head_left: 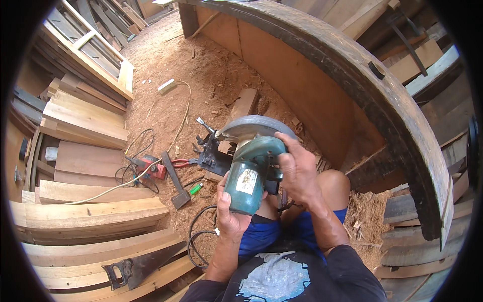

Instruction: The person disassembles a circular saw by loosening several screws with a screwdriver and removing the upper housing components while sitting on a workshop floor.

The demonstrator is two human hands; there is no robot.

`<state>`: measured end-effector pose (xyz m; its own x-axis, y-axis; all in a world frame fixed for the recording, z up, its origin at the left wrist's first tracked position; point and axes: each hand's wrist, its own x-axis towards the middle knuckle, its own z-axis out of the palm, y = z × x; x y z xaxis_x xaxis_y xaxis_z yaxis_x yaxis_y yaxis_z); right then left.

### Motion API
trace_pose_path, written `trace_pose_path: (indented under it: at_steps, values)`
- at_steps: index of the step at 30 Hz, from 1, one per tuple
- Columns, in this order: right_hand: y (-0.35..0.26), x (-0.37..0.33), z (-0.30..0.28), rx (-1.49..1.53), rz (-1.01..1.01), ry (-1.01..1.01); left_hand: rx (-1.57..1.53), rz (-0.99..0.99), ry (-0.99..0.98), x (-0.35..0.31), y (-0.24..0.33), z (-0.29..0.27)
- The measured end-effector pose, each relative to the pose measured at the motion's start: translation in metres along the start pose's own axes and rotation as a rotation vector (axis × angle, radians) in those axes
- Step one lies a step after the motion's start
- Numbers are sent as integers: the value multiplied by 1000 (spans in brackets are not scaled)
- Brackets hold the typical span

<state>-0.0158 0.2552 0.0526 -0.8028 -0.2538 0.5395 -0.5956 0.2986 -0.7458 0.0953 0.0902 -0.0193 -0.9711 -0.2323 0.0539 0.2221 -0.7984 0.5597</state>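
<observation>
I hold a green circular saw (257, 151) in front of me, above my knees. My left hand (229, 215) is closed round the lower side of its motor housing. At the saw's right side my right hand (301, 171) grips by the handle, some fingers hidden behind it. The grey blade guard (259, 122) faces away from me. A dark metal base plate (214, 160) sticks out to the left of the saw. Red-handled pliers (184, 162) lie on the ground beside it, close to a hammer-like tool (174, 182) and a green-handled screwdriver (196, 189).
A big curved wooden workpiece (352, 63) stands at the right. Stacked planks (90, 214) fill the left, with a handsaw (143, 267) on them. A red power tool (155, 167), cords and a white socket strip (166, 86) lie on the sawdust-covered ground (156, 108).
</observation>
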Motion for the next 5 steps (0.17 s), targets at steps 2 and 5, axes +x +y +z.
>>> trace_pose_path:
  at_steps: [2, 5]
  values:
    - [0, 1, -4, 213, 160, -30, 0, 10, -12, -2, 0, 2]
    - [5, 2, -4, -5, -152, -59, -26, 14, -37, -2, -1, -1]
